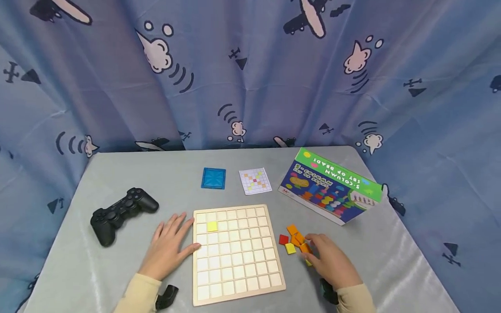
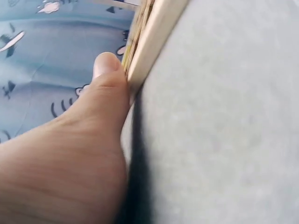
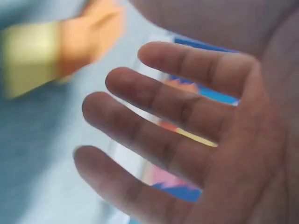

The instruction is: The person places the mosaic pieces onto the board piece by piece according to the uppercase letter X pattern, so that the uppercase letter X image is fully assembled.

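Observation:
A wooden grid board [image 1: 235, 254] lies in the middle of the grey table, with one yellow tile [image 1: 212, 226] set near its upper left corner. My left hand [image 1: 172, 241] rests flat on the table beside it. Its thumb [image 2: 106, 74] presses against the board's left edge [image 2: 154, 42]. Right of the board lies a small heap of orange, red and yellow tiles [image 1: 294, 241]. My right hand [image 1: 326, 258] hovers at that heap, fingertips by an orange tile [image 1: 305, 248]. Its fingers [image 3: 163, 107] are spread and hold nothing; blurred orange and yellow tiles [image 3: 88, 37] lie beyond them.
A black game controller [image 1: 123, 212] sits at the left. Behind the board are a blue square piece [image 1: 213, 178], a pattern card [image 1: 255, 181] and a colourful toy box [image 1: 330, 188]. A blue patterned curtain [image 1: 250, 74] closes off the back and sides.

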`<state>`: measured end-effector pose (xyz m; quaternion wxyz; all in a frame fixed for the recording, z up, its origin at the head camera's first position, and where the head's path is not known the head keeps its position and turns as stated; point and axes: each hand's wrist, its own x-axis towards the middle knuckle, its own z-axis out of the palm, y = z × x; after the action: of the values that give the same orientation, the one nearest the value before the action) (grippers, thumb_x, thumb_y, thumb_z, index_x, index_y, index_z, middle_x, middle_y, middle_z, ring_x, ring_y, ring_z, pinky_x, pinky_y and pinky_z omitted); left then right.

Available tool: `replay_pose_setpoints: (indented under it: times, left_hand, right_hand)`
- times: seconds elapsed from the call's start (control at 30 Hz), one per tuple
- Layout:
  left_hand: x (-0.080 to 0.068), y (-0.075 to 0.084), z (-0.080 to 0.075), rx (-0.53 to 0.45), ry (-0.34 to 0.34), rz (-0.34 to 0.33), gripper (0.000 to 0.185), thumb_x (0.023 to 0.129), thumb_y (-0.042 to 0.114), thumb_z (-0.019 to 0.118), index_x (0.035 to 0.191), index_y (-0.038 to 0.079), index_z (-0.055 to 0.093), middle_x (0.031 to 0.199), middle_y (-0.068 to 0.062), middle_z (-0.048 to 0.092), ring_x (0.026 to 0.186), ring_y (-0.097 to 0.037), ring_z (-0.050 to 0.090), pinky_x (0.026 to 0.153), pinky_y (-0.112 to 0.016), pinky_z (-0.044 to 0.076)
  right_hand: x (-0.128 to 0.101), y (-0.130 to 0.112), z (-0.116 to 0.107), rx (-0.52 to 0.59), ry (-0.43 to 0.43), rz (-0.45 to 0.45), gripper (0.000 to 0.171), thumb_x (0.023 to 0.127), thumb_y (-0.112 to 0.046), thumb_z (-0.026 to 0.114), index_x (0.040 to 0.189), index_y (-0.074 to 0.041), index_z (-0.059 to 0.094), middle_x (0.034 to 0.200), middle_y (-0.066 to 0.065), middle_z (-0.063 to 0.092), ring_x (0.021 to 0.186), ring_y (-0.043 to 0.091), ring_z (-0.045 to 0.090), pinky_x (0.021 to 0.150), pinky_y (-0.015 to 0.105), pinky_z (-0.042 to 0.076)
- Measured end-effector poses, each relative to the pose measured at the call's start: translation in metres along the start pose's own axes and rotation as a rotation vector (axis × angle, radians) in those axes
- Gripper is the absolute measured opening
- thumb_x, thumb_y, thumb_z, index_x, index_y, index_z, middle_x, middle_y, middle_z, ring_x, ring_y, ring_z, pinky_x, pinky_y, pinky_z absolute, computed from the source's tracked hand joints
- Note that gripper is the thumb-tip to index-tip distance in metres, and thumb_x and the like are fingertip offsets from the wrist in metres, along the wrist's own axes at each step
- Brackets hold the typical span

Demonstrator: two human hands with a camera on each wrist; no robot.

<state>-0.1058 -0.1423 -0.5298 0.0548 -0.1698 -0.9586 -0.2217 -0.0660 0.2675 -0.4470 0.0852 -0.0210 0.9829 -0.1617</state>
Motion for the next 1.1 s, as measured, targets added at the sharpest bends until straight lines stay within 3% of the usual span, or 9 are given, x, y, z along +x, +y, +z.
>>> replay_pose_setpoints:
  times: [0.13, 0.33, 0.6, 0.73, 0.9, 1.1]
  left_hand:
    - [-0.002, -0.003, 0.002, -0.006, 0.001, -0.003, 0.072, 0.087, 0.060, 0.057, 0.146, 0.022, 0.041, 0.154, -0.008, 0.032, 0.142, -0.033, 0.024, 0.113, -0.059, 0.015]
    - [-0.002, -0.009, 0.007, -0.008, 0.030, 0.021, 0.067, 0.088, 0.059, 0.057, 0.146, 0.031, 0.040, 0.155, -0.005, 0.032, 0.143, -0.031, 0.023, 0.114, -0.056, 0.014]
    - [-0.003, -0.010, 0.005, -0.025, 0.026, 0.020, 0.065, 0.087, 0.056, 0.060, 0.144, 0.029, 0.045, 0.153, -0.008, 0.034, 0.142, -0.032, 0.025, 0.113, -0.057, 0.014]
    - [-0.001, -0.009, 0.004, -0.026, 0.020, 0.015, 0.065, 0.087, 0.056, 0.060, 0.144, 0.029, 0.044, 0.154, -0.007, 0.033, 0.143, -0.031, 0.024, 0.114, -0.057, 0.013]
    - [-0.001, -0.010, 0.004, -0.027, 0.009, 0.004, 0.066, 0.087, 0.057, 0.059, 0.144, 0.029, 0.044, 0.154, -0.007, 0.033, 0.143, -0.031, 0.023, 0.115, -0.056, 0.012]
    - [-0.002, -0.010, 0.006, -0.026, 0.015, 0.003, 0.065, 0.087, 0.058, 0.059, 0.144, 0.029, 0.045, 0.154, -0.006, 0.033, 0.143, -0.031, 0.024, 0.115, -0.056, 0.012]
  right_hand:
    - [-0.005, 0.010, 0.013, 0.026, -0.054, 0.079, 0.042, 0.083, -0.028, 0.075, 0.116, -0.005, 0.062, 0.107, 0.009, 0.062, 0.095, 0.022, 0.060, 0.087, 0.048, 0.051]
    - [-0.003, 0.013, 0.022, 0.015, -0.002, 0.068, 0.038, 0.082, -0.019, 0.077, 0.115, -0.005, 0.062, 0.103, 0.008, 0.061, 0.088, 0.020, 0.059, 0.084, 0.047, 0.052]
    - [-0.003, 0.012, 0.022, 0.039, -0.049, 0.128, 0.045, 0.081, -0.021, 0.077, 0.117, 0.000, 0.059, 0.105, 0.012, 0.061, 0.086, 0.020, 0.056, 0.085, 0.049, 0.052]
    - [-0.004, 0.010, 0.019, 0.032, -0.083, 0.179, 0.045, 0.080, -0.018, 0.078, 0.115, 0.002, 0.058, 0.097, 0.010, 0.059, 0.080, 0.018, 0.053, 0.078, 0.044, 0.053]
    - [-0.005, 0.008, 0.018, 0.030, -0.106, 0.194, 0.042, 0.080, -0.012, 0.078, 0.112, 0.003, 0.056, 0.090, 0.006, 0.058, 0.075, 0.016, 0.051, 0.071, 0.039, 0.052]
    - [-0.010, 0.009, 0.019, 0.027, -0.102, 0.173, 0.035, 0.078, -0.011, 0.078, 0.104, 0.001, 0.058, 0.088, 0.005, 0.057, 0.075, 0.016, 0.051, 0.072, 0.039, 0.052]
